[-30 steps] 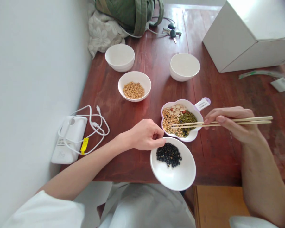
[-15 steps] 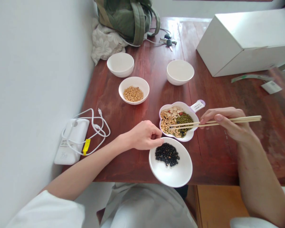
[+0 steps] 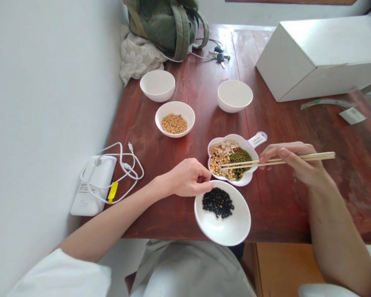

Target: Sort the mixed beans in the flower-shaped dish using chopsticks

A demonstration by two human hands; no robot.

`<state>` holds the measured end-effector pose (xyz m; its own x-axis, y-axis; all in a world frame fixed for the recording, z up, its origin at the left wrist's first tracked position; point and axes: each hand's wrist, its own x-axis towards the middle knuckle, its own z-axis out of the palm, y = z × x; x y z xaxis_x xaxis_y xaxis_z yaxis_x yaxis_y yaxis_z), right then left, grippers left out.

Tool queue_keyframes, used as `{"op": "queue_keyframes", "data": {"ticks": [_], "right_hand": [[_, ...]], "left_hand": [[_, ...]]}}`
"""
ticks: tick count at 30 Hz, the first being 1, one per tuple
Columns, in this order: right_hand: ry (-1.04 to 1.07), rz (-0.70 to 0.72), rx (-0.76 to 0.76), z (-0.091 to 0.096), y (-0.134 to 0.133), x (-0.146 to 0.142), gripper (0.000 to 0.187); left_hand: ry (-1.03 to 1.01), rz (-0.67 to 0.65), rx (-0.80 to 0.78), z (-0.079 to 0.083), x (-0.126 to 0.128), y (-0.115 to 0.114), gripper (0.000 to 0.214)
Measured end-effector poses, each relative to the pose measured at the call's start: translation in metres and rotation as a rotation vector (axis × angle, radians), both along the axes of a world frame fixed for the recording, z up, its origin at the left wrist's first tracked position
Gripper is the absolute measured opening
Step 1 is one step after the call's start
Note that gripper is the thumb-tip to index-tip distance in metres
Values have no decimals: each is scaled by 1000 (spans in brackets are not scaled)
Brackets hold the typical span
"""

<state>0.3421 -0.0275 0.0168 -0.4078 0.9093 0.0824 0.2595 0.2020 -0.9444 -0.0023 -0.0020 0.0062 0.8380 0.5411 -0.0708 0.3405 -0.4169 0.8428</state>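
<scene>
My right grip [image 3: 292, 161] is narrow, closed on a pair of pale wooden chopsticks [image 3: 278, 160], held nearly level with their tips close together over a white flower-shaped ceramic dish [image 3: 241, 137]. The tips sit above the dish's mix, near where pale yellow soybeans [image 3: 218, 159] meet green mung beans [image 3: 240, 161]; I cannot tell whether they touch a bean. Sliced almonds [image 3: 224, 145] lie in the far part of the dish.

My left grip [image 3: 188, 178] is loosely curled, its fingers [image 3: 204, 178] down at the edge of a shallow round white bowl [image 3: 225, 231] holding a heap of black beans [image 3: 218, 203]. I cannot tell whether it has hold of the rim. That bowl sits just beside the dish.

Also on the reddish-brown wooden worktop [image 3: 160, 218]: a small white bowl of soybeans [image 3: 174, 124], two plain white ceramic bowls [image 3: 157, 85] [image 3: 235, 95], a large white cardboard box [image 3: 315, 62], a white power bank [image 3: 92, 185] with a coiled white cable [image 3: 132, 165], and a set of keys [image 3: 219, 57] by an olive-green backpack [image 3: 170, 24].
</scene>
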Motion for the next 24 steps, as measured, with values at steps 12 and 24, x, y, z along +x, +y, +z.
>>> {"op": "queue_keyframes", "data": {"ticks": [12,24], "right_hand": [[21,21,16,-1,0,4,36],[78,-55,203,2,-1,4,42]], "left_hand": [[-17,-11,12,-2,0,1,35],[-30,-16,26,-4,-1,1,36]]}}
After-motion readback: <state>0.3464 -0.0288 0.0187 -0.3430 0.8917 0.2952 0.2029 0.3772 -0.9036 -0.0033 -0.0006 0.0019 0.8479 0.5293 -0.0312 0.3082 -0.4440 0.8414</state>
